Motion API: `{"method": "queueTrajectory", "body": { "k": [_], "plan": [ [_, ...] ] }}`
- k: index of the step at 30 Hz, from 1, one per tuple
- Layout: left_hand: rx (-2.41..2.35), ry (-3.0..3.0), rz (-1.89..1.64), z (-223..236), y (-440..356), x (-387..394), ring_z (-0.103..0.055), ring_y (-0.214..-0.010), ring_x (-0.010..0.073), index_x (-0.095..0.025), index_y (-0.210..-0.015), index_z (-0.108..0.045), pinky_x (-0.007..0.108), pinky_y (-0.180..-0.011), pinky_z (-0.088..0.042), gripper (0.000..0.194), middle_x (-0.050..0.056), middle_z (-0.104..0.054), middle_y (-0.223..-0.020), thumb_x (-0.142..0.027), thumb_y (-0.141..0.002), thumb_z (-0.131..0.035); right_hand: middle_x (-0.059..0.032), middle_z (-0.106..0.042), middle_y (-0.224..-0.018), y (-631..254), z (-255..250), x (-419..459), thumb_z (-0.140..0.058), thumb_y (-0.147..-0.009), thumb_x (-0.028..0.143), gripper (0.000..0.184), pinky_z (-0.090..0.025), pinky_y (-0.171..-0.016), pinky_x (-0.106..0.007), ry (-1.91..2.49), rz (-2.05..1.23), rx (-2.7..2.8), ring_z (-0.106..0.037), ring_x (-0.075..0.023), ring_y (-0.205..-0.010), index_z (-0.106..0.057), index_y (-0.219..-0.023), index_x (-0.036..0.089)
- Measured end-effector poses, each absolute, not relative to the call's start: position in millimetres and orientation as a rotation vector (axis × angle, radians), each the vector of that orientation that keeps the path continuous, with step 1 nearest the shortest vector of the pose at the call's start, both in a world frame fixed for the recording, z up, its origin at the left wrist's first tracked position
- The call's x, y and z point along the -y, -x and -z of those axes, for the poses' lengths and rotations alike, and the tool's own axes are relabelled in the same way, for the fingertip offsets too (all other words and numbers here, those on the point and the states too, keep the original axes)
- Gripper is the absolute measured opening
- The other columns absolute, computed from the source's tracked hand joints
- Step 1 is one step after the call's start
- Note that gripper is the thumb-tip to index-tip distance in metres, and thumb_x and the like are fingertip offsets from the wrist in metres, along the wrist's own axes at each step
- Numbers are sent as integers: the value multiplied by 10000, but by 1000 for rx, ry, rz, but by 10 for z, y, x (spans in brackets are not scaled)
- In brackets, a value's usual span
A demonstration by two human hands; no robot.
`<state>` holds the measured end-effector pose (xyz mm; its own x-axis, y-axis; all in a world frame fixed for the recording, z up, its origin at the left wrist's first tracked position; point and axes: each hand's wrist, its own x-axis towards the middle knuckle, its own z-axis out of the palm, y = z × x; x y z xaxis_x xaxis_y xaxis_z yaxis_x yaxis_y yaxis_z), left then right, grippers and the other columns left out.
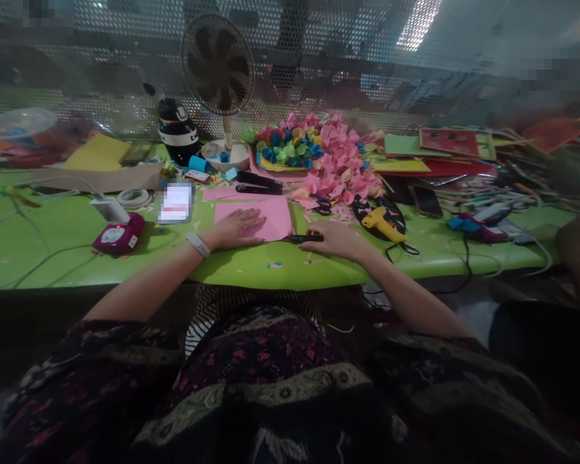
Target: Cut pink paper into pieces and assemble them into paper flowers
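My left hand (236, 229), with a pale band on its wrist, lies flat with fingers spread on a sheet of pink paper (275, 216). The sheet rests on the green tabletop near its front edge. At the paper's lower right corner, my right hand (329, 240) is closed round a pair of dark scissors (299, 238), whose blades point left. My fingers partly hide the handles. A few small paper scraps (274, 265) lie in front of the sheet. Just behind the paper is a black stapler (258, 182).
Folded pink paper pieces (341, 154) are heaped behind, beside a tray of coloured ones (290, 151). A yellow glue gun (384, 225) lies to the right. Leftward are a lit phone (175, 203) and a purple power socket (119, 233); a fan (217, 64) stands at the back.
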<state>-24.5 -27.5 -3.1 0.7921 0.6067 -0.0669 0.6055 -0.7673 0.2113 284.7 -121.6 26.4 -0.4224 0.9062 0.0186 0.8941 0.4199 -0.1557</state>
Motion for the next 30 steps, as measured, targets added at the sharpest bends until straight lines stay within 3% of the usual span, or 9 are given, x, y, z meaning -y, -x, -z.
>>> {"method": "queueTrajectory", "body": {
  "k": [9, 15, 19, 22, 30],
  "plan": [
    [-999, -2718, 25, -6, 204, 320, -139, -1594, 257, -210, -1626, -285, 417, -1289, -67, 893, 87, -165, -1716, -772, -932, -307, -116, -716, -1131, -2916, -185, 1212, -564, -947, 612, 435, -464, -827, -350, 1640, 9, 2561, -642, -290, -1051, -712, -1057, 219],
    [-1105, -2668, 45, -9, 29, 356, -136, -1589, 321, -177, -1632, -263, 472, -1288, -71, 922, 119, -175, -1717, -772, -929, -290, -130, -697, -1146, -3050, -136, 1199, -583, -957, 565, 412, -454, -739, -342, 1726, 98, 2466, -641, -292, -1035, -741, -1090, 208],
    [-1011, -2706, -60, -24, 129, 300, -92, -1598, 296, -246, -1643, -231, 468, -1290, -93, 853, 62, -164, -1728, -742, -949, -275, -115, -707, -1081, -3132, -84, 1174, -536, -962, 618, 453, -449, -740, -346, 1660, 87, 2459, -627, -279, -1009, -750, -1049, 228],
    [-1038, -2752, -77, -43, 332, 269, -53, -1602, 294, -297, -1639, -235, 487, -1288, -34, 785, 24, -128, -1735, -709, -972, -272, -101, -714, -1050, -3140, -66, 1164, -528, -959, 634, 454, -453, -756, -353, 1627, 75, 2444, -621, -277, -1005, -757, -1004, 244],
    [-1076, -2727, 86, -20, 488, 316, -104, -1599, 243, -231, -1643, -225, 419, -1284, -32, 786, 63, -129, -1727, -680, -997, -217, -111, -722, -1083, -2883, -110, 1108, -599, -942, 565, 386, -465, -843, -385, 1564, -21, 2493, -624, -294, -1051, -759, -1019, 223]
  ]
}}
